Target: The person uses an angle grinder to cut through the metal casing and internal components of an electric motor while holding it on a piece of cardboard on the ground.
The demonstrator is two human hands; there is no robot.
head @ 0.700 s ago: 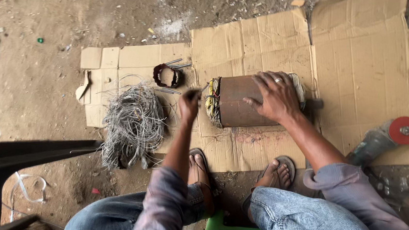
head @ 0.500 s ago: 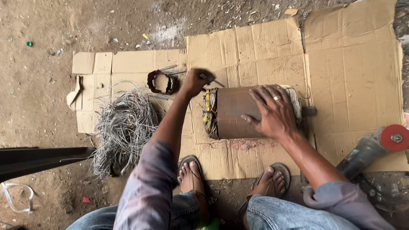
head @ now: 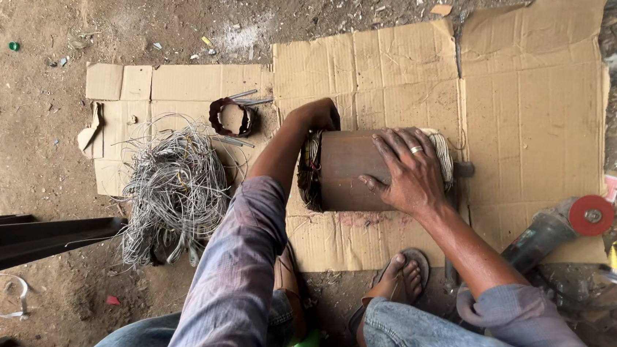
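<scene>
Rusty motor stator (head: 353, 170) lies on its side on flattened cardboard (head: 534, 103) spread over the dirt floor. Right hand (head: 404, 170) spread flat on top, pressing to stop it rolling. Left hand (head: 318, 113) closed at the winding end; what its grip encloses, cannot tell. Pulled wire heap (head: 175, 185) lies leftward.

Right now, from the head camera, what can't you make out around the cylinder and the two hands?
- Left hand: its fingers curl behind the rusty metal cylinder, so whether they grip anything is hidden.
- The cylinder's far end and the pale windings are partly covered by the right hand.
- Wire bundle: its near edge sits under the left sleeve.
- Grinder with red disc: its body is in shadow.
</scene>
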